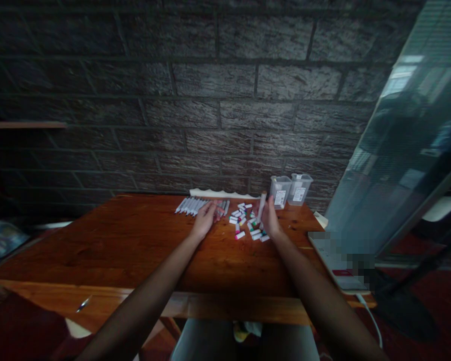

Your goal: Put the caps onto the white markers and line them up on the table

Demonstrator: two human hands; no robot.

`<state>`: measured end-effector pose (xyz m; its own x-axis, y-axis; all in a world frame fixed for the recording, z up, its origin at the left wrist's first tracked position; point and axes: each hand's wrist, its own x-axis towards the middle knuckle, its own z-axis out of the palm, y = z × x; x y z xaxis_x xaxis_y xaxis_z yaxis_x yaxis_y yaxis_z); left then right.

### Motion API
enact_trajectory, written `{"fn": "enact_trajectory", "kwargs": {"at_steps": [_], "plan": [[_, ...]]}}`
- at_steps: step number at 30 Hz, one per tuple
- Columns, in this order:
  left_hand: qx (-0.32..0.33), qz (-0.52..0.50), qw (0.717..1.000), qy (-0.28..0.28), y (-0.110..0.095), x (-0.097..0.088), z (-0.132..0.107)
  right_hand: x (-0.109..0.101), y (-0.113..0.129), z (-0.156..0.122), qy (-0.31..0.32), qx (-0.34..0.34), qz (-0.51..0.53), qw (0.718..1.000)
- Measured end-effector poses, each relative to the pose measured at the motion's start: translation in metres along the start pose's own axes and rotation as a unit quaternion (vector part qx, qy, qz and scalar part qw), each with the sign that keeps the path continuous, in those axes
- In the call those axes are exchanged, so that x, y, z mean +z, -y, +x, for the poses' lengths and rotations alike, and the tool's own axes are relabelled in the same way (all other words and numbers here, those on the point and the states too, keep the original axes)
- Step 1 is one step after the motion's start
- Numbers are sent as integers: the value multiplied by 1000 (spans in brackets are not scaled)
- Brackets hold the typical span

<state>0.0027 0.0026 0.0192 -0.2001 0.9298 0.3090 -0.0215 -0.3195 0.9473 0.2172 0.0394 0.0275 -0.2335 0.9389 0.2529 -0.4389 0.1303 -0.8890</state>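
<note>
My right hand (271,220) holds a light-bodied marker (262,206) nearly upright between thumb and fingers, its brownish end on top. Below and left of it lies a loose scatter of short white marker caps (241,235) with coloured ends, pink, green, yellow and purple among them. My left hand (206,219) rests low over the right part of a row of grey-white markers (190,205), fingers loosely bent and apart, pointing right. It covers some of those markers, and I see nothing held in it. The row lies side by side on the wooden table (135,240).
Two clear plastic containers (280,191) with white labels stand at the back right. A white wavy-edged strip (223,194) lies along the brick wall (195,120). A laptop-like flat device (326,253), partly blurred out, sits at the right edge with a white cable (372,313).
</note>
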Motion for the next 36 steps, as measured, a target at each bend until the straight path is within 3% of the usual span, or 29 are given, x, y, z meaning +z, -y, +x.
{"fn": "enact_trajectory", "kwargs": {"at_steps": [3, 7, 12, 17, 22, 27, 36], "plan": [[-2, 9, 1000, 0, 1, 1, 0, -2, 9, 4, -17, 17, 120, 992], [-5, 27, 1000, 6, 4, 1, 1, -5, 23, 1, -42, 57, 198, 978], [1, 32, 999, 9, 11, -2, 4, -8, 31, -5, 24, 127, 269, 954], [2, 42, 999, 8, 11, -3, 4, -15, 30, -6, 34, 100, 319, 942], [10, 55, 998, 12, 8, -2, 3, -23, 34, -3, -6, 65, 277, 959], [13, 59, 998, 7, 9, -3, 3, -19, 32, -3, -41, 48, 189, 980], [42, 120, 992, -4, 8, -6, 4, -17, 20, 6, -79, 28, 202, 976]]}}
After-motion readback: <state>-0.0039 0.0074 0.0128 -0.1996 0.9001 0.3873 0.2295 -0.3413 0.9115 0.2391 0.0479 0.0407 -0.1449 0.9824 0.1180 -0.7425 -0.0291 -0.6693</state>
